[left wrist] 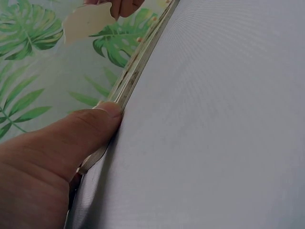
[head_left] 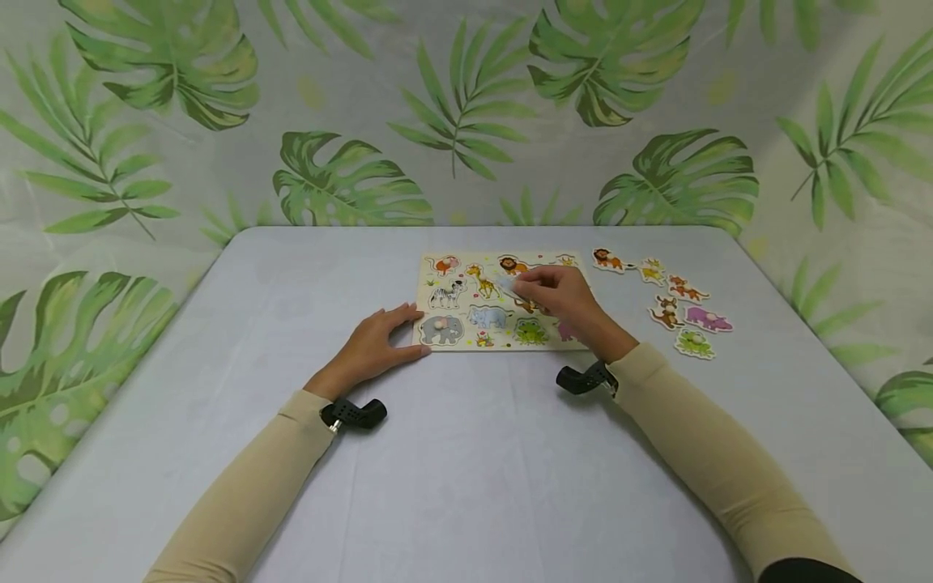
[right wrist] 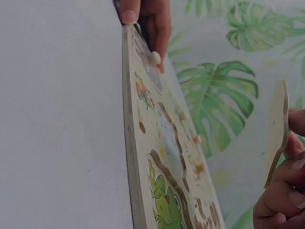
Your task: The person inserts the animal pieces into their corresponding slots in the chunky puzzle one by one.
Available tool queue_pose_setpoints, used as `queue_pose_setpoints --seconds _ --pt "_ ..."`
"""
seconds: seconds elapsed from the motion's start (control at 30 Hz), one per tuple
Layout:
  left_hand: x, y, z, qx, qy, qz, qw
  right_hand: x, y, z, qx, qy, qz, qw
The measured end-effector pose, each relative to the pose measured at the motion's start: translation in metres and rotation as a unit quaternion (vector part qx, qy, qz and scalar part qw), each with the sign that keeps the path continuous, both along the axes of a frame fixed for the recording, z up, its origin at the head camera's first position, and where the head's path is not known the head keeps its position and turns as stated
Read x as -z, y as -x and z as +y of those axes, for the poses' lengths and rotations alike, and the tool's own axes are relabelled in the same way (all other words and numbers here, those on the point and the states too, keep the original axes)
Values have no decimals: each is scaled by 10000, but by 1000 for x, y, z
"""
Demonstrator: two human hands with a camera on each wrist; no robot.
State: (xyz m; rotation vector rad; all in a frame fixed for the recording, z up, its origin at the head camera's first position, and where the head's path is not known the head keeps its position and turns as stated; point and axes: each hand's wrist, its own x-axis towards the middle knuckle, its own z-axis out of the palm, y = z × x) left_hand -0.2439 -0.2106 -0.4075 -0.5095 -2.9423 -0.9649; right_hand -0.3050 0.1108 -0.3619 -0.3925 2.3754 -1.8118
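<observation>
Animal board (head_left: 501, 336) is lying flat on the far part of our big tabletop (head_left: 466, 461), and lots of room for moving is stretching toward us and to the left. The far edge of the tabletop is running close behind the board. Our left hand (head_left: 375, 342) is spreading its thumb and fingers around the board's near left corner, touching the edges and likely stopping it from sliding. Our right hand (head_left: 557, 291) is hovering over the board, pinching one wooden piece (right wrist: 278, 136). Loose pieces (head_left: 705, 318) are lying past the board's right edge, so we should be swinging wide of them. The pinched piece is showing its bare back in both wrist views and some pale blue from above; we cannot tell its picture. Maybe it is matching the blue animal shape (head_left: 488, 317), which is sitting between the elephant (head_left: 440, 332) and the frog (head_left: 530, 330). We should be turning it until its wavy edges are lining up, holding it level, and easing it straight down, not shoving.
</observation>
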Motion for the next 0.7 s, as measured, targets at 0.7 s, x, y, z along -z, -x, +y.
queue_pose_setpoints --seconds 0.7 --pt "-3 0 1 20 64 40 10000 5 10 -22 -38 309 -69 9995"
